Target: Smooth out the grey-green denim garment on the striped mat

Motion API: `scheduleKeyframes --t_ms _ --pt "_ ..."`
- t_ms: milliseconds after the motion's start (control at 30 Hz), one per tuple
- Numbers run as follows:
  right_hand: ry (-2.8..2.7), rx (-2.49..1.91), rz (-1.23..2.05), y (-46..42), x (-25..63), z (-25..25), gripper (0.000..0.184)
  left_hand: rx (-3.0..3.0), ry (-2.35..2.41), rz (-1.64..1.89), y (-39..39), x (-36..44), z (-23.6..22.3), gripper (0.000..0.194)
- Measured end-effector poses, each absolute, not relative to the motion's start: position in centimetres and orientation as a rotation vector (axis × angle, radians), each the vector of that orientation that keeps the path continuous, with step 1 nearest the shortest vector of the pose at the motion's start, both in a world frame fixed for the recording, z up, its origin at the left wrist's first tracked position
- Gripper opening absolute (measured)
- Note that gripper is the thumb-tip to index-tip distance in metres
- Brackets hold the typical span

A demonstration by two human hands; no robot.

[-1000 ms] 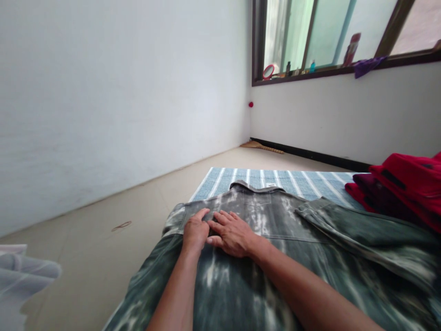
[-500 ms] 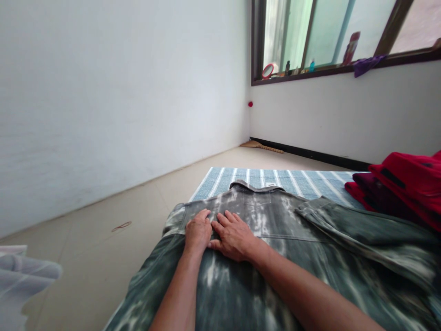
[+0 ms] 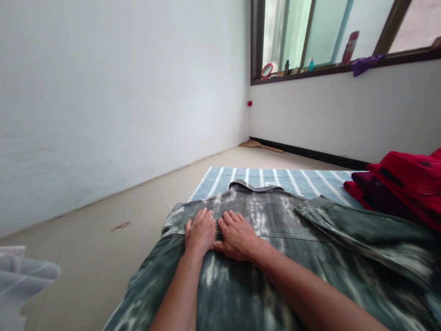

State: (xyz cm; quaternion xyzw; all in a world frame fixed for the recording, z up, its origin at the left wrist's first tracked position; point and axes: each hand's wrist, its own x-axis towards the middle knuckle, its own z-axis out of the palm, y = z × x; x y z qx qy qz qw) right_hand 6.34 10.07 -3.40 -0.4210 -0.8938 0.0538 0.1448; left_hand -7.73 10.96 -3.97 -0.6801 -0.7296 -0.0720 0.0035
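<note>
One bleach-streaked green denim jacket [image 3: 268, 216]

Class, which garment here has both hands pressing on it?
The tie-dyed grey-green denim shirt, spread on the striped mat under the left hand and right hand; the red clothes lie piled to the right, untouched by hands.

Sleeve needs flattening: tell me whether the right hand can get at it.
Probably yes: the right hand rests on the tie-dyed denim jacket, near the sleeve, with only fabric between them.
</note>
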Motion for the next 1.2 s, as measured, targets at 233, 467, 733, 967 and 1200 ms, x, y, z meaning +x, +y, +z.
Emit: scheduleKeyframes --t_ms 233,467,733,967,1200 --pt "-2.636 -1.235 0.085 10.0 6.7 -2.7 0.077 -2.137 -2.295 -0.007 10.6 -7.0 -3.4 0.048" --pt "-2.693 -1.281 0.117 10.2 7.1 -1.6 0.064 -2.146 -2.320 0.077 10.7 -6.6 -2.7 0.052" --pt "-2.585 -1.287 0.264 11.7 8.0 -1.1 0.029 -2.155 -2.332 0.161 10.7 -6.5 -2.4 0.060" --pt "-2.496 -1.101 0.290 12.1 6.8 -2.3 0.031 -2.185 -2.318 0.181 10.4 -6.6 -2.2 0.056" --pt "-2.538 -1.172 0.411 12.1 7.1 -3.4 0.061 -2.169 -2.333 0.170 10.6 -6.6 -2.7 0.060"
